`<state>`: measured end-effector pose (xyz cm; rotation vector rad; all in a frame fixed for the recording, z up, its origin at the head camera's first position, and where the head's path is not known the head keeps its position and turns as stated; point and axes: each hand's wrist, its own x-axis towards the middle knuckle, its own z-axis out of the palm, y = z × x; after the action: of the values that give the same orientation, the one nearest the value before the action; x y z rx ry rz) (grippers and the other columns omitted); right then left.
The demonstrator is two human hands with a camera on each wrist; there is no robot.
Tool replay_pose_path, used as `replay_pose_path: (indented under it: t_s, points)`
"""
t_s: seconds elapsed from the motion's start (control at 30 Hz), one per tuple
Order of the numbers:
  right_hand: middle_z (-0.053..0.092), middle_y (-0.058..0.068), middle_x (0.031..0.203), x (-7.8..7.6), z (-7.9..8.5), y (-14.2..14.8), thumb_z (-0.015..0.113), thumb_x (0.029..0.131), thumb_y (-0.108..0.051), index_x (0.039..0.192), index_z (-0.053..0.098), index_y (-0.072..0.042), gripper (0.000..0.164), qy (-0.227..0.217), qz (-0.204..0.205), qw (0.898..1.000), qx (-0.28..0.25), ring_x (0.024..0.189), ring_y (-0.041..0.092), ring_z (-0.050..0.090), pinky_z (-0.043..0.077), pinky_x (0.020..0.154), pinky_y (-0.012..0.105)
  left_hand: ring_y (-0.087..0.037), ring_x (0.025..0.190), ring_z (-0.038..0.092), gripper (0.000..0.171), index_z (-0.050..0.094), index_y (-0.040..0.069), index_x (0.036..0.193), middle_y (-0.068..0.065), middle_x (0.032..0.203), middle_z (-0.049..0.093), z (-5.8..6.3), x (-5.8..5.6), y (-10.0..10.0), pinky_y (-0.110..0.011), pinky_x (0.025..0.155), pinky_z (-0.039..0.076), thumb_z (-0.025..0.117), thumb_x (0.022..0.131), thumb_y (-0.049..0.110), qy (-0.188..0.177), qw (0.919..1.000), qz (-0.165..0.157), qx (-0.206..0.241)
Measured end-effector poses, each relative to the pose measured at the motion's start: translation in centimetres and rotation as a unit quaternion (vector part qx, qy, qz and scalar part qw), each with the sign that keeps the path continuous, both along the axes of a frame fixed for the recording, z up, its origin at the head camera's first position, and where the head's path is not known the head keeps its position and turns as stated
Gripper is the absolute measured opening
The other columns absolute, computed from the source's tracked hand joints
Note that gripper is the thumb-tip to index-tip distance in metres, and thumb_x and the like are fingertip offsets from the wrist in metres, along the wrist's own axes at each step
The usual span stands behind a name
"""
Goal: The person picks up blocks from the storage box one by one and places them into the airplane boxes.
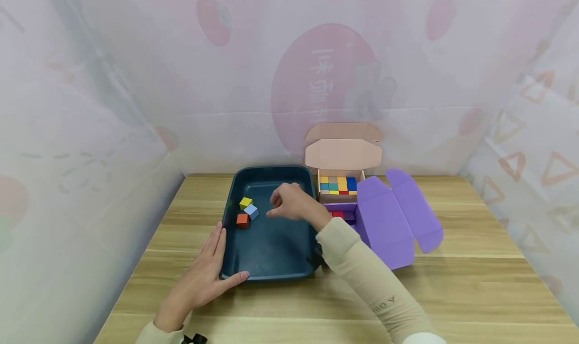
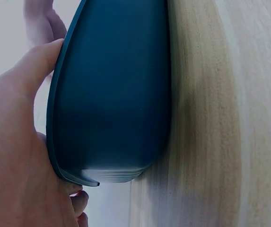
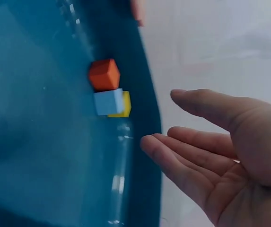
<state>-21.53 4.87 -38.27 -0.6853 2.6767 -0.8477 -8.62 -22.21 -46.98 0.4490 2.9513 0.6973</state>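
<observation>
A dark teal tray (image 1: pixel 271 253) stands on the table, with a yellow block (image 1: pixel 246 203), a light blue block (image 1: pixel 251 211) and an orange-red block (image 1: pixel 243 221) grouped near its left wall. My left hand (image 1: pixel 203 268) rests on the tray's near left corner, its fingers along the left rim and its thumb on the front rim. Over the tray, to the right of the blocks, hovers my right hand (image 1: pixel 294 201). In the right wrist view its thumb and fingers are apart, and nothing lies between them.
Right of the tray stands an open cardboard box (image 1: pixel 341 199) filled with several coloured blocks. In front of it is an open purple box (image 1: pixel 389 223), its lid spread to the right, with a red block (image 1: pixel 337 214) inside. Patterned cloth (image 1: pixel 226 133) hangs behind the wooden table (image 1: pixel 475 283).
</observation>
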Motion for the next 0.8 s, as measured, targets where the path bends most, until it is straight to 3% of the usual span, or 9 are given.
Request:
replay_pose_path:
  t_s: [0.2, 0.33, 0.57, 0.8]
  points:
    - [0.073, 0.007, 0.117, -2.1, -1.8, -3.3, 0.08, 0.096, -0.028, 0.125, 0.075, -0.006, 0.037, -0.012, 0.007, 1.0, 0.024, 0.104, 0.019, 0.062, 0.06, 0.09, 0.034, -0.043, 0.165, 0.006, 0.121, 0.003, 0.003, 0.17, -0.014, 0.18, -0.006, 0.1, 0.1, -0.1, -0.071, 0.129, 0.017, 0.068, 0.092, 0.068, -0.001, 1.0, 0.004, -0.002]
    - [0.071, 0.007, 0.12, -3.1, -3.2, -5.0, 0.082, 0.094, -0.025, 0.126, 0.075, -0.005, 0.038, -0.019, -0.008, 0.999, 0.025, 0.102, 0.019, 0.06, 0.059, 0.09, 0.035, -0.042, 0.165, 0.006, 0.12, 0.005, 0.002, 0.169, -0.016, 0.18, -0.004, 0.0, 0.2, -0.2, -0.071, 0.128, 0.017, 0.068, 0.092, 0.068, 0.001, 1.0, 0.006, -0.001]
    - [0.07, 0.008, 0.123, -4.0, -5.1, -6.8, 0.085, 0.091, -0.026, 0.121, 0.075, -0.007, 0.037, -0.027, -0.056, 0.998, 0.033, 0.098, 0.018, 0.063, 0.061, 0.093, 0.036, -0.042, 0.165, 0.007, 0.12, 0.005, 0.003, 0.17, -0.015, 0.18, -0.004, -0.3, 0.3, -0.2, -0.071, 0.128, 0.018, 0.066, 0.092, 0.07, 0.002, 1.0, 0.006, 0.0]
    - [0.071, 0.009, 0.121, -4.3, -6.1, -7.6, 0.084, 0.092, -0.025, 0.119, 0.076, -0.007, 0.033, -0.026, -0.065, 0.997, 0.019, 0.096, 0.018, 0.064, 0.062, 0.093, 0.038, -0.04, 0.166, 0.006, 0.119, 0.004, 0.003, 0.17, -0.014, 0.18, -0.006, -0.4, 0.2, -0.4, -0.07, 0.129, 0.017, 0.067, 0.093, 0.068, 0.009, 0.9999, 0.0, 0.004]
